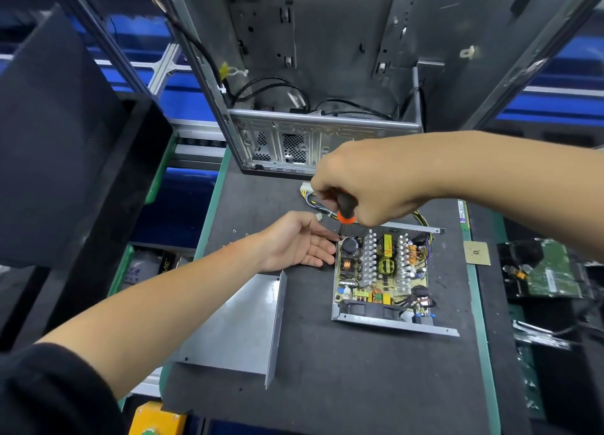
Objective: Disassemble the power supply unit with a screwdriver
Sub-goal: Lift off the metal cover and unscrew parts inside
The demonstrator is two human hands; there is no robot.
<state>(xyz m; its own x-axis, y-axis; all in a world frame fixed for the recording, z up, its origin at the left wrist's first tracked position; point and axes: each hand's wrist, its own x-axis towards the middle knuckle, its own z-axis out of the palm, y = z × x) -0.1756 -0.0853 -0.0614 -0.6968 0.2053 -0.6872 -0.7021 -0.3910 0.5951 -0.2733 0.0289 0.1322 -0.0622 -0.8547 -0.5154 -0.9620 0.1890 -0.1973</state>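
The power supply unit (pixel 382 271) lies open on the dark mat, its circuit board, heat sinks and coils exposed in a grey metal tray. My right hand (pixel 366 183) grips a black and orange screwdriver (pixel 345 209), held upright with its tip at the board's far left corner. My left hand (pixel 300 243) has straight fingers pressed against the unit's left side. The unit's removed grey metal cover (pixel 242 330) lies to the left of it. A cable bundle (pixel 313 196) runs out behind the unit, partly hidden by my right hand.
An empty computer case (pixel 313 75) stands open at the back of the mat. A small CPU chip (pixel 476 253) lies right of the unit, a green circuit board (pixel 552 273) farther right. Loose screws (pixel 234 231) sit left of my left hand. A black panel (pixel 58 134) leans at left.
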